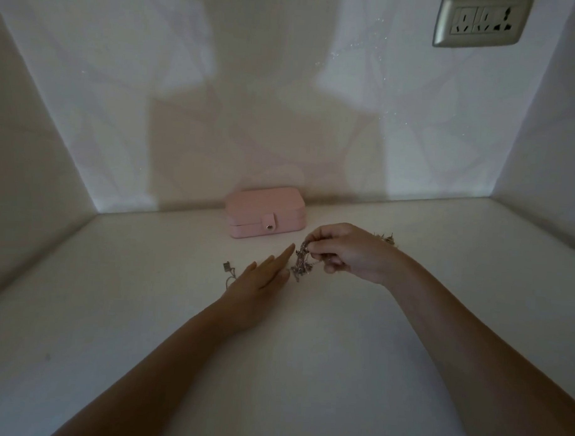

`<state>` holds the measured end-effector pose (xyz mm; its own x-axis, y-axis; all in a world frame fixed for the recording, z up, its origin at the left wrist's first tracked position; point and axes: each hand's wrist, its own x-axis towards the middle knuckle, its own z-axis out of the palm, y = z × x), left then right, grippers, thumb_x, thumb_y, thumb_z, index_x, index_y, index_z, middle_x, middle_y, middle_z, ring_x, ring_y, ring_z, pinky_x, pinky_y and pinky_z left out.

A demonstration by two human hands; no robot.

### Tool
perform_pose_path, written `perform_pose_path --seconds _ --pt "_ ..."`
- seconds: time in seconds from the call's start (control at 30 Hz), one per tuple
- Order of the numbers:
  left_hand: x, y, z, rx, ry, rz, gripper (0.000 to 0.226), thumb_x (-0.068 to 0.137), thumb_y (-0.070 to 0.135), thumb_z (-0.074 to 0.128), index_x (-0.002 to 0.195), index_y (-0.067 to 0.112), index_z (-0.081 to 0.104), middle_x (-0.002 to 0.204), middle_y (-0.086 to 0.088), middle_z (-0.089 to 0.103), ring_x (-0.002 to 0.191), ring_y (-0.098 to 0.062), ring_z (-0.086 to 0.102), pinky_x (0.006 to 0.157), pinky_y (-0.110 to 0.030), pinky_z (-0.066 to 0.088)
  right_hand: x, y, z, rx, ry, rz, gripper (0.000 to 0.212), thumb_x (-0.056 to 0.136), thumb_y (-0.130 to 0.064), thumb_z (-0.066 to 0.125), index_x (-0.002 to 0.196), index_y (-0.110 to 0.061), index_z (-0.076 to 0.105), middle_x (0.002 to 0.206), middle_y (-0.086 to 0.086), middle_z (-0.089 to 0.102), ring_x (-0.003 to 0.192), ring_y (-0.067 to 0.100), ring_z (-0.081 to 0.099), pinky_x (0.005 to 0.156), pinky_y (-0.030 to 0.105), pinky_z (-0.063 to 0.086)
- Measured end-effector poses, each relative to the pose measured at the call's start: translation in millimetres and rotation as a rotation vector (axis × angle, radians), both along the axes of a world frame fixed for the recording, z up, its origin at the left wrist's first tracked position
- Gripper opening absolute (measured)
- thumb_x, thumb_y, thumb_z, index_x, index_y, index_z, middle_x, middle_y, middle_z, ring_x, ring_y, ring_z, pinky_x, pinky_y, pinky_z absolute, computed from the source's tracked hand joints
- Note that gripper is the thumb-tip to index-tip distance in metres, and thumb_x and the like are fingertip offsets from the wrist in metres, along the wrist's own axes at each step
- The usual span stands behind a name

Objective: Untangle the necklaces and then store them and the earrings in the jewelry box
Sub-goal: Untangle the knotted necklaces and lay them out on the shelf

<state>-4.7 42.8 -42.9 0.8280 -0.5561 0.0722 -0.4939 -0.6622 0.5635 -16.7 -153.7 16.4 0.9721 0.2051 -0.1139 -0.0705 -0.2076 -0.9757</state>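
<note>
Pink and closed, the jewelry box [266, 212] sits at the back of the white tabletop [146, 310], close against the wall [251, 86], with its snap tab [268, 223] fastened over the front edge.

In the head view, the tangled necklaces [301, 262] are in front of the box and a little to its right, between the two hands. The right hand [347, 252] has its fingers curled and pinches the top of the silvery clump, so the chains hang down from its fingertips to the tabletop. The left hand [261, 277] lies low over the surface with its fingers straight and together, holding nothing. Its fingertips reach just beside the clump, and whether they touch it cannot be told.

A small metal piece on a thin chain [228, 270] lies on the tabletop just left of the left hand. More small spiky jewelry [386, 237], probably the earrings, shows just behind the right wrist, partly hidden by it.

A silver-framed wall socket [480, 22] is mounted high on the right. Shadows of both arms fall across the wall behind the box.
</note>
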Motion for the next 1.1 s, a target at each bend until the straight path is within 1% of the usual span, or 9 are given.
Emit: perform_pose_path --seconds 0.1,0.2,0.33,0.47,0.63,0.77,0.9,1.0,1.1 --pt "1 3 1 -0.206 0.101 0.021 0.038 0.102 0.044 0.028 0.137 0.053 0.016 0.146 0.022 0.024 0.138 0.006 0.016 0.119 -0.024 0.001 5 -6 -4 -0.235 -0.189 -0.140 0.013 0.089 -0.007 0.063 0.080 -0.015 0.067 0.066 -0.002 0.065 0.053 0.009 0.050 0.052 0.021 0.040" --pt "1 4 -1 -0.302 0.135 -0.004 0.038 0.095 0.048 0.035 0.130 0.057 0.023 0.149 0.015 0.030 0.141 0.001 0.023 0.119 -0.024 0.009 6 -4 -9 -0.590 -0.433 -0.282 0.008 0.087 -0.013 0.065 0.081 -0.017 0.067 0.071 -0.008 0.064 0.060 0.000 0.055 0.054 0.010 0.038" --pt "-4 -1 0 0.000 -0.043 -0.064 0.047 0.105 0.016 0.027 0.137 0.047 0.012 0.154 0.016 0.019 0.147 -0.006 0.006 0.108 -0.008 -0.007 8 2 -16 -0.738 -0.580 -0.353 0.004 0.083 -0.008 0.061 0.083 -0.012 0.062 0.078 -0.003 0.061 0.070 0.014 0.056 0.060 0.022 0.041" --pt "-5 -5 3 0.215 -0.140 -0.095 0.051 0.105 0.016 0.023 0.151 0.030 0.005 0.159 0.012 0.006 0.147 -0.011 -0.007 0.109 -0.014 -0.008 20 3 -23 -0.836 -0.613 -0.343 0.013 0.085 0.000 0.053 0.084 -0.012 0.056 0.088 0.001 0.056 0.079 0.017 0.054 0.068 0.025 0.039" --pt "-6 -6 3 0.316 -0.123 -0.077 0.051 0.106 0.027 0.022 0.151 0.030 -0.001 0.160 0.009 -0.003 0.147 -0.012 -0.012 0.113 -0.021 -0.009 27 -2 -28 -0.544 -0.346 -0.340 0.011 0.088 -0.006 0.062 0.090 -0.012 0.072 0.084 -0.001 0.065 0.080 0.010 0.058 0.063 0.010 0.040" --pt "-7 -8 5 0.366 -0.088 -0.061 0.052 0.104 0.038 0.019 0.152 0.030 -0.001 0.160 0.010 -0.008 0.146 -0.010 -0.015 0.114 -0.023 -0.011 28 -12 -20 -0.082 -0.068 -0.312 0.011 0.086 -0.011 0.067 0.075 -0.010 0.067 0.076 0.009 0.068 0.072 0.018 0.063 0.079 0.035 0.054" --pt "-9 -10 6 0.369 -0.085 -0.050 0.054 0.103 0.042 0.017 0.152 0.028 -0.002 0.159 0.011 -0.009 0.146 -0.010 -0.015 0.112 -0.021 -0.011 21 -13 -9 0.343 0.174 -0.136 0.022 0.091 -0.014 0.059 0.070 -0.010 0.059 0.062 0.002 0.059 0.059 0.015 0.057 0.069 0.027 0.049" --pt "-6 -6 3 0.219 0.004 -0.023 0.055 0.100 0.050 0.015 0.151 0.030 0.007 0.159 0.013 -0.001 0.146 -0.006 -0.009 0.112 -0.020 -0.009 17 -11 -6 0.453 0.195 -0.045 0.019 0.092 -0.013 0.058 0.074 -0.007 0.062 0.057 -0.001 0.051 0.048 0.010 0.048 0.064 0.025 0.050" --pt "-7 -2 12 -0.201 0.133 0.054 0.063 0.090 0.065 0.026 0.145 0.034 0.032 0.151 0.016 0.026 0.144 -0.004 0.016 0.118 -0.025 0.009 11 -6 -2 0.442 0.167 0.003 0.016 0.093 -0.010 0.055 0.086 -0.003 0.067 0.058 -0.002 0.051 0.042 0.003 0.038 0.050 0.016 0.045"
